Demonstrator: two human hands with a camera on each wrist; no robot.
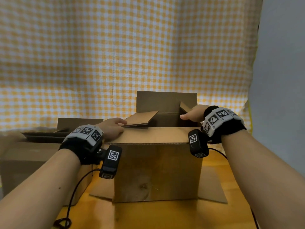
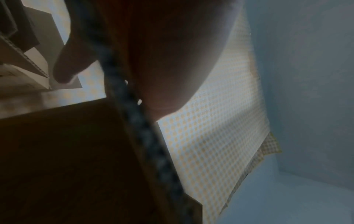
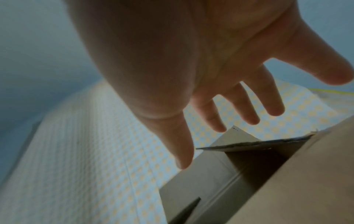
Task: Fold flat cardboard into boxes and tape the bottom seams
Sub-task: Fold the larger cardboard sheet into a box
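A brown cardboard box [image 1: 156, 171] stands on the wooden table [image 1: 165, 215], its upper flaps partly folded. The near flap [image 1: 153, 134] lies flat and the far flap [image 1: 165, 101] stands upright. My left hand [image 1: 115, 127] rests with straight fingers on the left flap [image 1: 140, 119], which tilts inward. In the left wrist view only its thumb [image 2: 65, 66] shows, beside a cardboard edge. My right hand [image 1: 192, 113] touches the right flap [image 1: 184, 108]. The right wrist view shows that hand [image 3: 210, 75] with fingers spread just above the box [image 3: 287, 189], holding nothing.
The box's lower flaps [image 1: 212, 184] splay out on the table. Another cardboard box [image 1: 33, 156] stands at the left with flat cardboard [image 1: 42, 136] on top. A yellow checked cloth [image 1: 115, 55] hangs behind. A black cable [image 1: 74, 192] trails from my left wrist.
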